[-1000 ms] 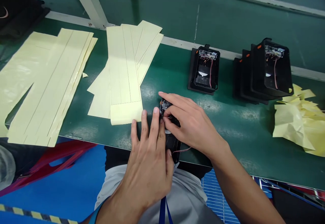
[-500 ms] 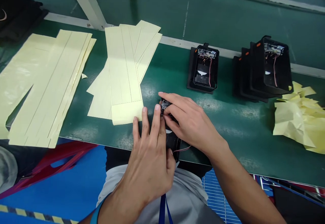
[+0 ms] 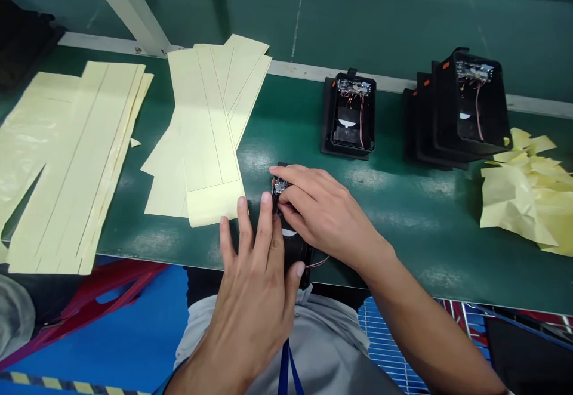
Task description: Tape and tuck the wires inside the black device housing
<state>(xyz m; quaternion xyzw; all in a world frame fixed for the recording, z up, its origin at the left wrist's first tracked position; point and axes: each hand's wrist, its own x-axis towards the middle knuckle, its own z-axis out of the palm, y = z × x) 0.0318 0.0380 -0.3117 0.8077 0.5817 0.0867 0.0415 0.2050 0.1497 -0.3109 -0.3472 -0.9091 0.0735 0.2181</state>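
Observation:
A small black device (image 3: 293,246) with a circuit board and red wires lies at the near edge of the green table, mostly hidden under my hands. My left hand (image 3: 255,281) rests on its left side, fingers stretched out and flat. My right hand (image 3: 320,213) covers its upper end, fingertips pinched together at the circuit board; what they pinch is too small to make out.
Pale yellow sheets (image 3: 208,126) lie left of my hands, with more yellow sheets (image 3: 67,156) further left. A black open device (image 3: 349,114) and a stack of black housings (image 3: 461,111) stand behind. Crumpled yellow paper (image 3: 526,195) lies at the right.
The view has shifted slightly right and down. Both hands stay on the device, with only small finger movements.

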